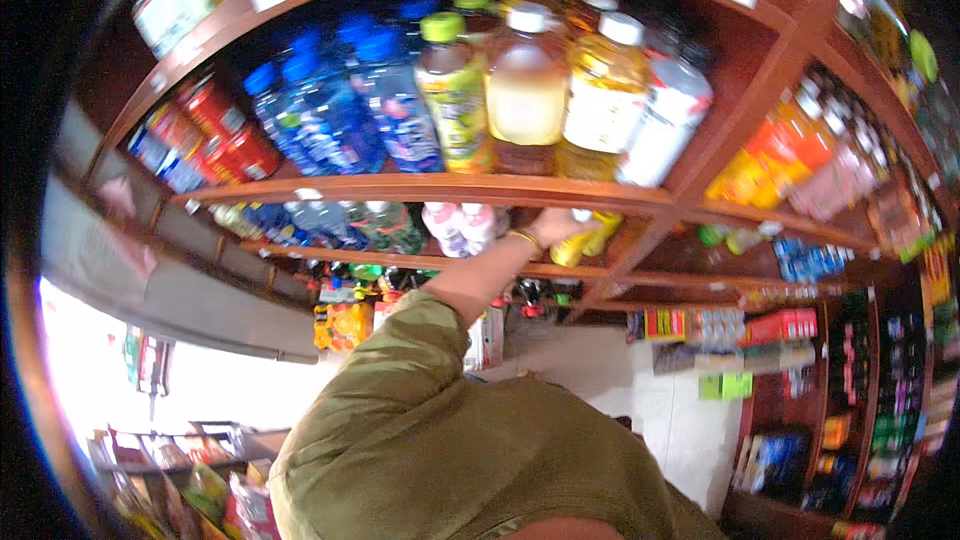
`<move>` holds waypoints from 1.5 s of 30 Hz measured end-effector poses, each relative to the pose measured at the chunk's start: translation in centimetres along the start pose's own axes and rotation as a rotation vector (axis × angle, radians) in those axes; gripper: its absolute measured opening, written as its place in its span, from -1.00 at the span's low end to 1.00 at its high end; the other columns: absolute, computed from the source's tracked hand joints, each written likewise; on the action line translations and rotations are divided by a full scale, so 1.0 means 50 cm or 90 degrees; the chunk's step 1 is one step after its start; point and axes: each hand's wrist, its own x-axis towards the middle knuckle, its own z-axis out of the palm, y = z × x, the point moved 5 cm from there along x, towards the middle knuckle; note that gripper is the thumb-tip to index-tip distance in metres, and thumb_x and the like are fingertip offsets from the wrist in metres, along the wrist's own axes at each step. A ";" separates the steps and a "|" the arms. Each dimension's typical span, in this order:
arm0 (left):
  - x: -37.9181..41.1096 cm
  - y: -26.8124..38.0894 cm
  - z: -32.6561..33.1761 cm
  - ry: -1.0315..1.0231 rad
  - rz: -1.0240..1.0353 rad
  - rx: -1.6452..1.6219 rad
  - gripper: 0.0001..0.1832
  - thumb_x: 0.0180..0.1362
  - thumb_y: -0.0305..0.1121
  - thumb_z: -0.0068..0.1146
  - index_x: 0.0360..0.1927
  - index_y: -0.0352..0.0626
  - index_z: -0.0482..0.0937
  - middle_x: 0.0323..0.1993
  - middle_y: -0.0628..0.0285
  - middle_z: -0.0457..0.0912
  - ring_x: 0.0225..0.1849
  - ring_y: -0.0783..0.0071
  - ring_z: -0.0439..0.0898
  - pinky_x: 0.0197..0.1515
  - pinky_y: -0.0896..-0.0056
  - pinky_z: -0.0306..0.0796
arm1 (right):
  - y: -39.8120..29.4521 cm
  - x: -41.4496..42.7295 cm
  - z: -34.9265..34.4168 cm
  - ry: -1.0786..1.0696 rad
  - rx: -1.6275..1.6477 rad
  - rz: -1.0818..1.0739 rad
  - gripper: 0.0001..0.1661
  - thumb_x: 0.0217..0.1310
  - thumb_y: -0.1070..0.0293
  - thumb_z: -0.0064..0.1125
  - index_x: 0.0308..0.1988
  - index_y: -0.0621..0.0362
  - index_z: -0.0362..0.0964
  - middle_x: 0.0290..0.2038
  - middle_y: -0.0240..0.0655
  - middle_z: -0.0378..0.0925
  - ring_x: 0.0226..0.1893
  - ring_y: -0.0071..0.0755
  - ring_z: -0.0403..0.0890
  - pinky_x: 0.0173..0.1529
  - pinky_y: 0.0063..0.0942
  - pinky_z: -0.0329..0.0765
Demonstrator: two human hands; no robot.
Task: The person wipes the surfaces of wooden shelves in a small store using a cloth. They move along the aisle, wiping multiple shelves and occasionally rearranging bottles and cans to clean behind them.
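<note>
My left hand (559, 226) reaches into a lower wooden shelf. Its fingers are around the upper part of a yellow bottle (567, 249) with a white cap; blur hides the exact grip. Another yellow bottle (602, 231) stands close on the right. On the same shelf, left of my wrist, are pink-and-white bottles (474, 229) and dark green bottles (397, 229). My right hand is out of view.
The wooden shelf edge (450, 186) above my hand bears blue-capped bottles (397, 105), tea-coloured bottles (604, 97) and red cans (225, 127). An upright divider (739, 124) stands to the right. Boxes (776, 326) and a tiled floor (671, 390) show below.
</note>
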 end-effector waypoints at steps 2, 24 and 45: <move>-0.023 0.070 -0.003 0.050 0.115 -0.002 -0.25 -0.10 -0.06 0.32 0.09 -0.30 0.31 0.06 0.02 0.40 0.14 0.21 0.35 0.21 0.28 0.19 | -0.013 0.019 -0.007 -0.015 -0.015 0.008 -0.58 -0.12 0.20 0.13 -0.31 0.33 0.50 -0.43 -0.15 0.56 -0.41 -0.31 0.55 -0.30 -0.38 0.47; -1.065 -0.447 0.012 0.081 -0.746 0.014 -0.54 -0.14 -0.03 0.12 -0.25 -0.15 0.61 -0.26 0.06 0.62 -0.18 0.15 0.58 -0.12 0.19 0.44 | -0.505 0.133 0.136 -0.295 -0.044 -0.165 -0.84 -0.06 0.38 0.07 -0.59 0.16 0.30 -0.61 -0.43 0.33 -0.58 -0.52 0.31 -0.42 -0.47 0.25; -1.527 -0.653 -0.200 0.317 -0.841 -0.089 -0.71 -0.12 -0.22 0.14 -0.40 -0.22 0.65 -0.47 0.09 0.65 -0.42 0.26 0.62 -0.26 0.28 0.49 | -1.016 -0.216 0.516 -0.196 0.077 -0.516 -0.61 0.04 0.44 0.03 -0.07 0.30 0.37 -0.16 -0.42 0.47 -0.15 -0.60 0.43 -0.05 -0.56 0.35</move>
